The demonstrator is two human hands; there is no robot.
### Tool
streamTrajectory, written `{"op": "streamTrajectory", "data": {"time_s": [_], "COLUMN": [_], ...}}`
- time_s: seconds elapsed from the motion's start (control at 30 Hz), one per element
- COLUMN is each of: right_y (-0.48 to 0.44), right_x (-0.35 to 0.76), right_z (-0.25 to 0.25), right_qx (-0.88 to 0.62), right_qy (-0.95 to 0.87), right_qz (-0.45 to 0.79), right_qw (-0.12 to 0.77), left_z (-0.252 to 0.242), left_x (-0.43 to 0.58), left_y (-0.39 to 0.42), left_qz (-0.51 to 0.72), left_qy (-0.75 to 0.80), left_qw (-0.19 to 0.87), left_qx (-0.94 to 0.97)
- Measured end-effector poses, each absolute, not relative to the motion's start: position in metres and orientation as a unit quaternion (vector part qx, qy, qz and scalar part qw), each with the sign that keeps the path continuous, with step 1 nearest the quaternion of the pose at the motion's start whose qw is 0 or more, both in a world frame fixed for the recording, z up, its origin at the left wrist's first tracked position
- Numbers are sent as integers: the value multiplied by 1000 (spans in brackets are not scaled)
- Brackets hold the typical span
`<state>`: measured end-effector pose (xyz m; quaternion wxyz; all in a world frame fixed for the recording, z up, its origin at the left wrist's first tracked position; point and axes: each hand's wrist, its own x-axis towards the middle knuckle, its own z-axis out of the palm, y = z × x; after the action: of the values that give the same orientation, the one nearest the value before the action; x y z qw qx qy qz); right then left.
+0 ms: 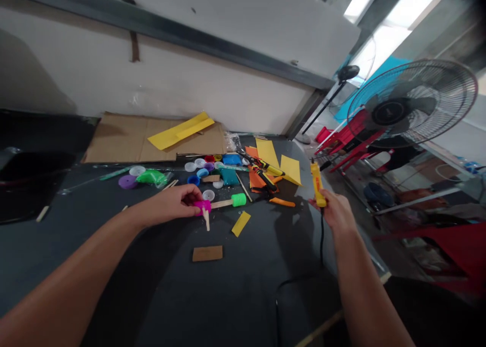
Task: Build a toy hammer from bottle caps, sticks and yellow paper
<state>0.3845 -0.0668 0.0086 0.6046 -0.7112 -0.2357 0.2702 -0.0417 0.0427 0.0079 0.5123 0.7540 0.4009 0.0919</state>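
My left hand [175, 203] reaches across the dark table [212, 296] and pinches a magenta bottle cap [203, 206]. The cap is joined to wooden craft sticks [220, 204], one of which ends in a green cap [239, 200]. Another stick points down from the magenta cap toward me. My right hand [336, 210] is closed round a yellow glue gun [317, 184], held upright above the table's right edge. Its black cord [322, 238] hangs down from the hand.
Loose bottle caps [201, 168], yellow paper [290, 168], orange pieces and tools lie behind the hands. A cardboard sheet [125, 139] leans at the wall. A small cardboard piece [207, 253] lies nearer me. A standing fan [412, 103] and red chairs [351, 142] are on the right.
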Motion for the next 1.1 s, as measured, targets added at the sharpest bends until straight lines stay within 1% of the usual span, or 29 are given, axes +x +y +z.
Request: {"op": "streamTrajectory", "data": {"time_s": [0.07,0.17,0.27,0.37,0.53,0.6,0.83,0.93,1.0,1.1], "right_y": [-70,-70,-68,-68,-72,-73,-74,-70,-65,-60], "right_x": [376,356,332,309,274,263,232,230,232,234], "right_z": [18,33,40,36,21,17,13,14,18,23], "right_qx": [-677,-637,-628,-618,-555,-524,-462,-433,-407,-368], "right_qy": [-227,-227,-224,-229,-226,-227,-249,-254,-233,-207], "right_qz": [313,333,347,394,568,612,691,701,714,745], "right_qw": [626,658,660,640,564,547,498,507,520,516], "left_z": [8,8,6,6,3,0,-4,-3,-3,-3], "left_x": [-42,-42,-43,-43,-45,-46,-47,-47,-47,-46], "left_y": [42,43,44,45,47,49,52,51,50,49], "left_qz": [90,88,85,85,83,80,76,76,82,92], "left_qy": [398,396,393,389,387,387,381,379,378,378], "left_qw": [513,512,507,503,511,512,521,520,520,519], "left_qx": [755,758,762,767,763,763,760,761,762,761]}}
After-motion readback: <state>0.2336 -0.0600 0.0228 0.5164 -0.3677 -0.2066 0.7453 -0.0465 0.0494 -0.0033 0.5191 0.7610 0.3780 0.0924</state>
